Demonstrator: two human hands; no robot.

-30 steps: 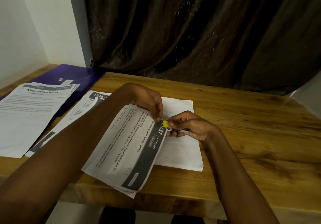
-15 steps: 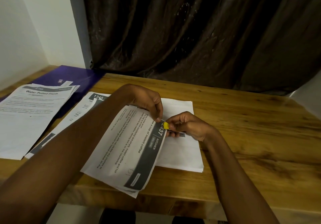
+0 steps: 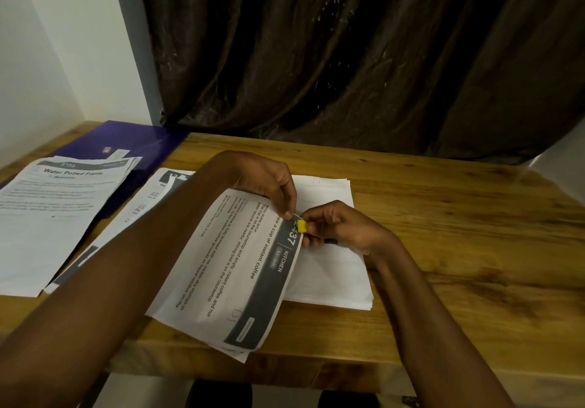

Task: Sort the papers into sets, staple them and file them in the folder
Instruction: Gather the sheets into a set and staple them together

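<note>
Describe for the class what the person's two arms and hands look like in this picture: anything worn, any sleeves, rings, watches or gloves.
Both forearms are bare as far as the frame shows, with no sleeve in view. The left hand and the right hand wear no gloves. No ring, watch or bracelet shows on the visible fingers or wrists. The fingernails look short and unpainted, though the light is dim.

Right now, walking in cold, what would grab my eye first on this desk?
Most likely the small yellow clip at the middle of the wooden table, pinched by the right hand at the corner of the coffee sheets, which the left hand holds. To the left lies a sheet headed Water Potted Plants, resting on a purple folder. A dark curtain hangs behind.
</note>
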